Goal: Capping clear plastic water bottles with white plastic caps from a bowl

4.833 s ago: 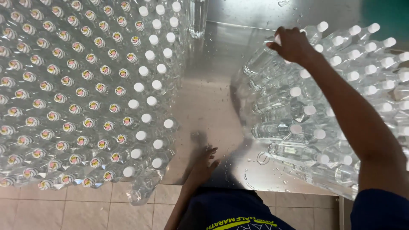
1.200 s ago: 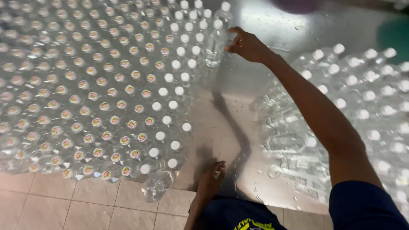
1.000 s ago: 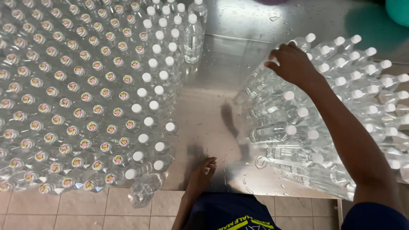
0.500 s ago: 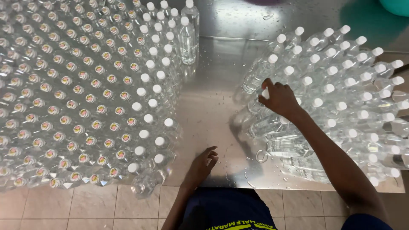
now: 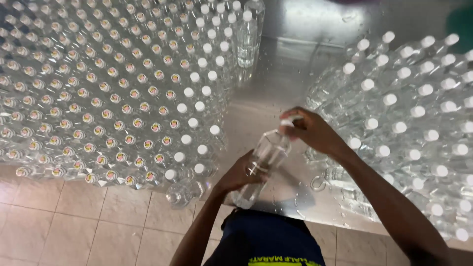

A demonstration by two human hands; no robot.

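left hand grips clear bottle body, right hand closed on its white cap, over steel table front edge

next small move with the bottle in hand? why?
Probably seat a seal over the cap, then stand it with the left block. The left hand grips the body of the clear bottle, tilted over the steel table, while the right hand pinches its white cap. The sealed bottles on the left carry coloured tops; the plain white-capped pile lies right.

The person wears dark navy clothing with yellow lettering; both forearms are bare.
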